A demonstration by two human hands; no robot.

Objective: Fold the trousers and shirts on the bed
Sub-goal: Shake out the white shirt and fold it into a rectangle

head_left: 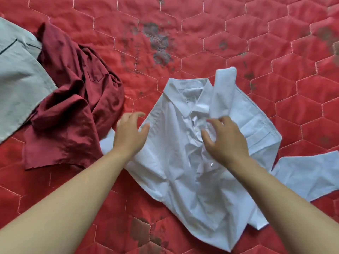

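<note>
Head view looks straight down on a red quilted bedspread (pixel 201 33) stitched in hexagons, which fills the whole picture; nothing of the room beyond it shows. Dark blotches (pixel 159 44) mark the quilt beyond the white shirt (pixel 174 153) and again at its near hem.

The white shirt lies front up, right of centre, with its collar pointing away from the person and its button front rumpled. One sleeve (pixel 222 88) is laid up across the chest and past the collar. The other sleeve (pixel 308 173) stretches out flat to the shirt's right.

Left of the white shirt a dark red shirt (pixel 77 107) lies crumpled, close but apart from it. Further left a grey garment (pixel 18 79) runs off the edge, partly under the red one.

The left hand (pixel 128 132) is spread wide at the white shirt's left shoulder, gripping nothing. The right hand (pixel 227 142) is over the button front with loosely bent, parted fingers; whether they touch the folded sleeve's end I cannot tell.
</note>
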